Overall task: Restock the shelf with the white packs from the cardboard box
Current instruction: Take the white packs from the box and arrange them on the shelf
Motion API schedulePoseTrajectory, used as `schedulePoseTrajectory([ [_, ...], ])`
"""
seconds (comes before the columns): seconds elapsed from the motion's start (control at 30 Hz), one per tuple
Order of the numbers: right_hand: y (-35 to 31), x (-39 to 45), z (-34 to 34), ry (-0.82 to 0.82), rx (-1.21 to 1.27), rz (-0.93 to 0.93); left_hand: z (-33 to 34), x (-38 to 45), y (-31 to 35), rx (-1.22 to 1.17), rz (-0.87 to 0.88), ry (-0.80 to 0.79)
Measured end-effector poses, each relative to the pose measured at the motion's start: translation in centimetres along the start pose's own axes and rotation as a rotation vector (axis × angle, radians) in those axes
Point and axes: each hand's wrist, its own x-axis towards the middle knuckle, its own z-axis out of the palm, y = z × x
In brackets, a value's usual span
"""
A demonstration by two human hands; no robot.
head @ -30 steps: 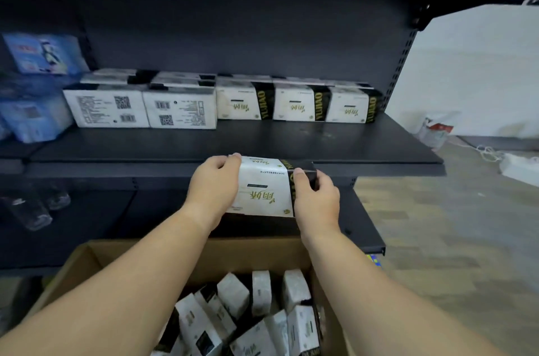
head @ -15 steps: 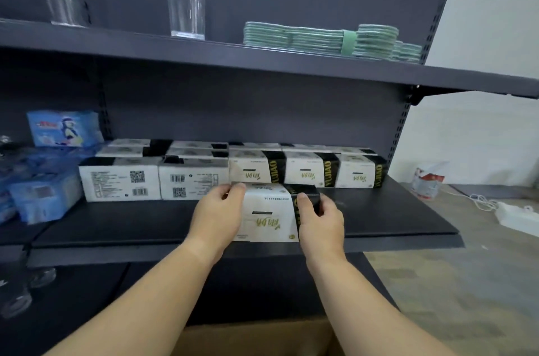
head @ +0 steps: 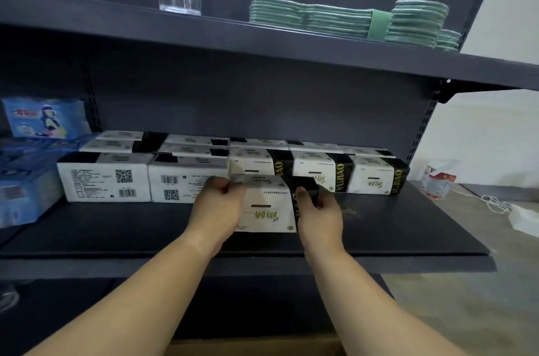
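Both hands hold one white pack [head: 267, 205] over the dark shelf [head: 116, 234], just in front of the row of stocked packs [head: 318, 172] at the back. The left hand [head: 217, 208] curls its fingers round the pack's left end; the right hand [head: 319, 214] clamps its black-banded right end, thumb on the front face. Whether the pack's base touches the shelf cannot be told.
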Motion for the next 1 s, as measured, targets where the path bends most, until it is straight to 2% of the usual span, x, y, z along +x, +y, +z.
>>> schedulePoseTrajectory([
  [0.5,2.0,5.7,2.5,-0.137,0.015,0.05,3.0,4.3,-1.7,0.111,-0.041,0.16],
  [1.0,2.1,8.0,4.9,-0.138,-0.005,0.048,4.3,7.2,-3.0,0.131,-0.01,0.254],
])
